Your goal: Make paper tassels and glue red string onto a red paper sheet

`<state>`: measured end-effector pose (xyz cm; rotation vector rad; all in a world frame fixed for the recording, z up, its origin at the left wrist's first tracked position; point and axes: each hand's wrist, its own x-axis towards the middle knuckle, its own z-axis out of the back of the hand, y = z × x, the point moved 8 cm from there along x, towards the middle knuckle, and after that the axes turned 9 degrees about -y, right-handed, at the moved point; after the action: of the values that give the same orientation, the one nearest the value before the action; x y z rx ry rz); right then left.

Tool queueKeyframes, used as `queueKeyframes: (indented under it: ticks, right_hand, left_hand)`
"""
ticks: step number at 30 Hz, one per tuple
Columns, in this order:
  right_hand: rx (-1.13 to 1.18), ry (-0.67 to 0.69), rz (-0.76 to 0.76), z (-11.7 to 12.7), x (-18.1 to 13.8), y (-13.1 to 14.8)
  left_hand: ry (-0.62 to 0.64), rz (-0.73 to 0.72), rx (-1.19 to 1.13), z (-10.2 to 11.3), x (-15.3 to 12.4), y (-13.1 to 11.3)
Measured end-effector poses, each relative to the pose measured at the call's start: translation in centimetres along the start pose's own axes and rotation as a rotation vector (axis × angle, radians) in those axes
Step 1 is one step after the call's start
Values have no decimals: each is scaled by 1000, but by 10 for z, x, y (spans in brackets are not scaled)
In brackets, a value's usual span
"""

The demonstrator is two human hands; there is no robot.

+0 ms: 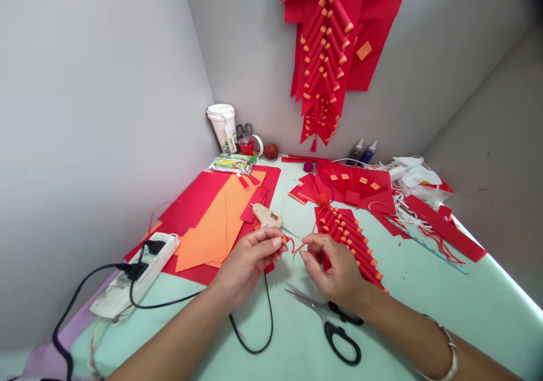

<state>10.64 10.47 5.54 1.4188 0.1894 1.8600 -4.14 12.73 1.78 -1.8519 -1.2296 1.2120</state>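
Note:
Red yarn (pixel 298 250) stretches in a loose bend between my two hands above the table. My left hand (pixel 254 254) pinches a small red-and-orange piece (pixel 285 239) with the yarn at its end; fingers hide most of it. Beside the yarn, my right hand (pixel 335 265) is curled, thumb and index finger closing around the strand. The strand appears to run up to a red yarn ball (pixel 323 200). Behind my right hand lies a red strip of rolled paper firecrackers (pixel 352 234). Scissors (pixel 324 313) with black handles lie partly spread below my right hand.
A glue gun (pixel 266 216) rests on orange paper (pixel 212 223) and red sheets. On the left is a power strip (pixel 136 273) with black cords. A cup (pixel 222 128) stands at the back; a firecracker decoration (pixel 326 59) hangs on the wall. Paper scraps (pixel 445 228) lie right.

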Motion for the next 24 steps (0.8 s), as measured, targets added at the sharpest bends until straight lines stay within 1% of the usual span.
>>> queueKeyframes:
  ticks: [7, 13, 17, 24]
  right_hand:
    - [-2, 13, -32, -2, -1, -3]
    - [16, 5, -56, -2, -3, -7]
    - [27, 24, -68, -3, -3, -7]
    - [54, 29, -79, -4, -6, -10]
  left_hand:
    - [-4, -43, 78, -1, -2, -3]
    - [-13, -99, 150, 3, 0, -4]
    - [-23, -126, 212, 6, 0, -3]
    - [-61, -164, 199, 9, 0, -7]
